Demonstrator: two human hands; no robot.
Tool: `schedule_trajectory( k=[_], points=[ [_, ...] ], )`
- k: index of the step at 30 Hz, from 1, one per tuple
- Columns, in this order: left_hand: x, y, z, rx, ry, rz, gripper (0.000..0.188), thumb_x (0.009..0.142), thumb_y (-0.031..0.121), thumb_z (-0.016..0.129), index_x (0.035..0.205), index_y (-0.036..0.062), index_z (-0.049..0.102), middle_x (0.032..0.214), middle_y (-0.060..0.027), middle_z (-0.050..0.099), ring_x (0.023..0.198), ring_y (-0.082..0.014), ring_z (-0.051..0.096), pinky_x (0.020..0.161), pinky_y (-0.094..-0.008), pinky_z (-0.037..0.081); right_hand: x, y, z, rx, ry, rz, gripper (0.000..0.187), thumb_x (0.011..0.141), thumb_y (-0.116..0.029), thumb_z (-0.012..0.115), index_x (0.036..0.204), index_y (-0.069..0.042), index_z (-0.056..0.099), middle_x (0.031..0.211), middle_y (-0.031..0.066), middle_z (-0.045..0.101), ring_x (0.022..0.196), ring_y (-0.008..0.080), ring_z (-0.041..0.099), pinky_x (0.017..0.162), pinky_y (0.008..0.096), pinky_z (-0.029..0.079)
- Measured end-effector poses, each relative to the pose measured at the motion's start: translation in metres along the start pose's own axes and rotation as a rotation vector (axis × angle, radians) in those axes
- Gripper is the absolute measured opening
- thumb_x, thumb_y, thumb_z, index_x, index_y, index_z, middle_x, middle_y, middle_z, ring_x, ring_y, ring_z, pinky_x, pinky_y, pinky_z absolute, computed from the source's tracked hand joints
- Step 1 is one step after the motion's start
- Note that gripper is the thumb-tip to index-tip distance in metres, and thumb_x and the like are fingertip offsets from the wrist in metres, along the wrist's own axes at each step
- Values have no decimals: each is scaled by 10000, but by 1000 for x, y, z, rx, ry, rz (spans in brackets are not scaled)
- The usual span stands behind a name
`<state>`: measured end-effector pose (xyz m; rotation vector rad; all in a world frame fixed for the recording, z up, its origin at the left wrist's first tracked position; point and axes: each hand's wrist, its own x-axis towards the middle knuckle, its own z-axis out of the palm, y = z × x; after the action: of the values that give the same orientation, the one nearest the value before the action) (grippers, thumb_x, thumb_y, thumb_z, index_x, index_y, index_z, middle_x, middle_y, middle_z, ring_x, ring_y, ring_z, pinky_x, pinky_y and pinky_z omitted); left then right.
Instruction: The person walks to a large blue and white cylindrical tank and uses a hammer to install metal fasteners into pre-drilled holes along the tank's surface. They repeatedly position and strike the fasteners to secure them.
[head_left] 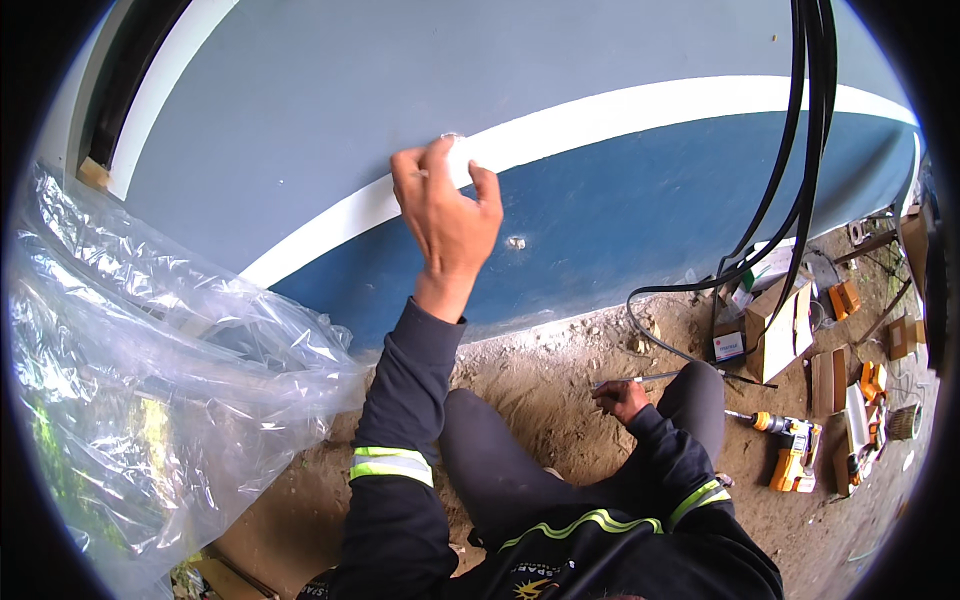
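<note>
Left hand (452, 215): up at the wall (600, 50), back of the hand to us, fingers curled and thumb set apart from them, right over the white stripe (640, 108). Whether the fingers pinch anything, I cannot tell; the hand itself hides it.
Right hand (624, 402): down low by the right knee (692, 400), fingers closed around a slim grey rod (655, 377).
Rod: out in front of the knee, lying roughly level across the view, one end poking out left of the fingers and the longer part running right.
Wall: grey above, white stripe between, blue band (620, 195) below, and there's a small rough pale patch (515, 243) in the blue, to the right of the left wrist.
Left flank: a big crumpled clear plastic sheet (180, 350), catching the light.
Right flank: black cables (815, 120) hanging in front of the wall and looping down towards an open cardboard box (785, 335).
Ground (525, 410): bare brown dirt, with a yellow-and-black drill (795, 455) lying on it, right of the knee.
</note>
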<state>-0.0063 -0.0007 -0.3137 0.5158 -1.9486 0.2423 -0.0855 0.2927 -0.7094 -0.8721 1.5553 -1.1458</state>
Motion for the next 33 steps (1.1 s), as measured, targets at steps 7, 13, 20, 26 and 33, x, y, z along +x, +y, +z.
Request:
schedule_trajectory(
  k=[7, 13, 20, 26, 33],
  points=[
    [-24, -34, -28, -250, 72, -112, 313, 826, 2, 683, 1009, 13, 429, 903, -118, 464, 795, -259, 527, 742, -401, 452, -3, -74, -7, 222, 76, 4, 166, 944, -35, 721, 1087, 48, 737, 870, 72, 747, 744, 131, 696, 729, 287, 588],
    [-40, -49, -29, -473, 53, -232, 218, 898, 14, 698, 1014, 10, 512, 843, -74, 543, 711, -176, 547, 695, -325, 478, 7, -227, -21, 394, -32, -423, 348, 908, 70, 722, 1252, 38, 675, 1171, 114, 725, 998, 162, 690, 910, 323, 580],
    [-14, -70, -20, -490, 359, -89, 179, 963, 58, 704, 1027, 3, 546, 853, -54, 603, 699, -127, 576, 677, -264, 491, 30, -352, -13, 544, -150, -862, 401, 942, 4, 705, 1336, 38, 636, 1196, 233, 696, 885, 211, 690, 799, 354, 588],
    [33, -97, -11, -474, 463, 53, 151, 974, 73, 699, 1036, 0, 583, 886, -61, 640, 728, -114, 589, 664, -254, 490, 45, -381, -3, 514, -205, -942, 399, 964, -21, 690, 1355, 27, 625, 1181, 252, 689, 860, 212, 688, 787, 349, 589],
    [46, -108, 9, -128, 678, 281, 126, 883, 86, 677, 962, 61, 582, 736, -12, 549, 522, -110, 499, 464, -225, 418, 92, -407, 2, 458, -147, -904, 369, 967, 3, 688, 1334, 18, 649, 1138, 188, 735, 826, 178, 702, 762, 321, 600]
  ],
)
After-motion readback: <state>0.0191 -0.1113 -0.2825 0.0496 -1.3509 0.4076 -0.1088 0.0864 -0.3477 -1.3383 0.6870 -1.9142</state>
